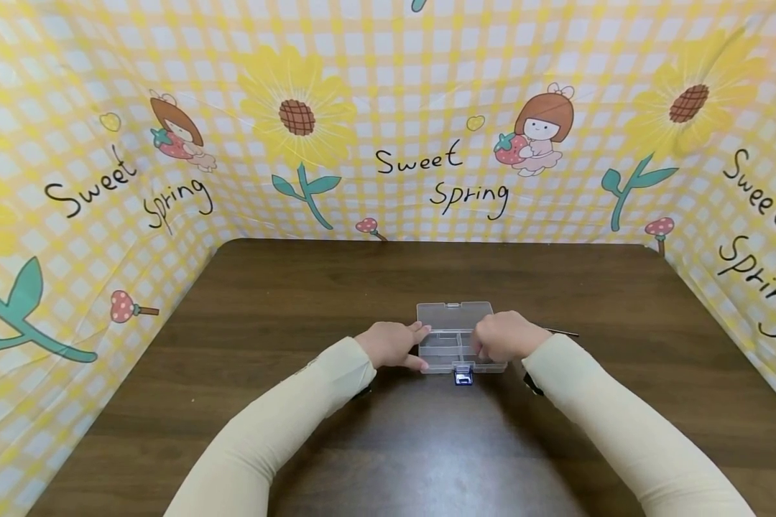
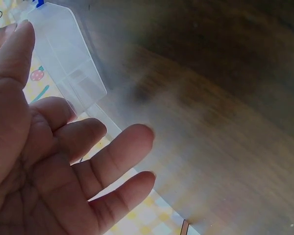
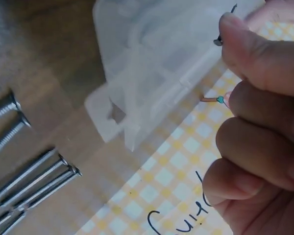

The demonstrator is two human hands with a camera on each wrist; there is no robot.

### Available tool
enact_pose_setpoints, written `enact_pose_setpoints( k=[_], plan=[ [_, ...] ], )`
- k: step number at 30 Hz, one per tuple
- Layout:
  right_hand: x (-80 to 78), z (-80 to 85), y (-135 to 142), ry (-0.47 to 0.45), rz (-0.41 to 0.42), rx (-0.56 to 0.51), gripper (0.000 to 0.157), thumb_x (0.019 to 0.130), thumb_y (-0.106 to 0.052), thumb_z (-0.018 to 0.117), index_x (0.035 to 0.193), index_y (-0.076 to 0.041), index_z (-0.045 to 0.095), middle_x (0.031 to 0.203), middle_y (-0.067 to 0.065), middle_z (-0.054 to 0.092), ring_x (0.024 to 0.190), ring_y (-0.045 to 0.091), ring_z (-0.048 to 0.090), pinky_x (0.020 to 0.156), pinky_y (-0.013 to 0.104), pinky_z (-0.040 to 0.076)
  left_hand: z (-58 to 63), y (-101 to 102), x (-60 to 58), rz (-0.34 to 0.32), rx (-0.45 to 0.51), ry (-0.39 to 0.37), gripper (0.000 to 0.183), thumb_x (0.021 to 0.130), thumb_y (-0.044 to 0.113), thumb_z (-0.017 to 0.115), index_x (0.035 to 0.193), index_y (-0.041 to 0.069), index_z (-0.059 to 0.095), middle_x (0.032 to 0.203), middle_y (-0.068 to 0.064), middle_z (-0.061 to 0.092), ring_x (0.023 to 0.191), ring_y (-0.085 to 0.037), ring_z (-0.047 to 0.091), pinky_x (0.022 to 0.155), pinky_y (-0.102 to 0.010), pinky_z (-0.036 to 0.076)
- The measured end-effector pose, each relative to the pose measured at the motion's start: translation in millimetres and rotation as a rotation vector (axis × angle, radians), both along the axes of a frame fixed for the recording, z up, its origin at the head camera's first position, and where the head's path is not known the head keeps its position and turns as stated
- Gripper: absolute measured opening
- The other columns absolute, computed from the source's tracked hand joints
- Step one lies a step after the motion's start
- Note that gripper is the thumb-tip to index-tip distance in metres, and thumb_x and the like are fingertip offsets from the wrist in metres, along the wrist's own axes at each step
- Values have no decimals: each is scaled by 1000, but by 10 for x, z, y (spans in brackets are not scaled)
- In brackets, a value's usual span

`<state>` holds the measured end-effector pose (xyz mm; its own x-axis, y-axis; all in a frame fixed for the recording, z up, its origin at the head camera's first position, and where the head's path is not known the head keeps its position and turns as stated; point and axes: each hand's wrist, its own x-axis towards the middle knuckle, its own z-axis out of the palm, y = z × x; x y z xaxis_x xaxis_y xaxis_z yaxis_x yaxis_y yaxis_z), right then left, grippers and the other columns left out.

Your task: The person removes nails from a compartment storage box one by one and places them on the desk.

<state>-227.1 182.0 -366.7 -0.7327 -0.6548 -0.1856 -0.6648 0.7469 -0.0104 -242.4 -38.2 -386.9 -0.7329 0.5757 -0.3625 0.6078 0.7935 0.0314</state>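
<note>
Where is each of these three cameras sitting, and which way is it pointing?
Head: worn on the head, looking down at the table; both sleeved arms, left hand and right hand at the clear box.
Left wrist: beside the open palm, facing the box's side.
Right wrist: behind curled fingers, facing the box and screws.
All three share the box.

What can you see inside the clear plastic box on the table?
The clear plastic box shows divider walls and compartments that look empty. The right hand covers its right side, so anything there stays hidden.

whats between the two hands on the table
The clear plastic box, lid open; head view shows left hand and right hand at its sides.
</note>
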Motion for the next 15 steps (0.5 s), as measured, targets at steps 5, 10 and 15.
enact_pose_setpoints(
  k=[5, 10, 15],
  plan=[
    [-74, 81, 57, -38, -51, -23, 14, 83, -4, 68, 77, -15, 72, 79, -5, 67, 73, 13, 61, 69, 34, 51, 20, -9, 2, 6, -6, -1, 76, 90, 51, 57, 151, 15, 31, 153, -5, 33, 128, -22, 47, 96, -36, 44],
    [-168, 90, 229, -60, -119, -44, 6, 86, -8, 68, 83, -12, 71, 81, -3, 67, 75, 15, 62, 70, 37, 52, 17, -18, 8, 12, -11, 8, 76, 90, 51, 58, 151, 15, 31, 152, -5, 33, 127, -22, 49, 96, -36, 44],
    [-222, 96, 473, -77, -172, -69, 11, 87, -7, 65, 78, -13, 66, 76, -5, 61, 68, 13, 53, 63, 37, 47, 9, -36, 3, 13, -15, 21, 75, 90, 51, 58, 151, 15, 32, 152, -5, 35, 126, -22, 50, 95, -37, 45]
  ],
)
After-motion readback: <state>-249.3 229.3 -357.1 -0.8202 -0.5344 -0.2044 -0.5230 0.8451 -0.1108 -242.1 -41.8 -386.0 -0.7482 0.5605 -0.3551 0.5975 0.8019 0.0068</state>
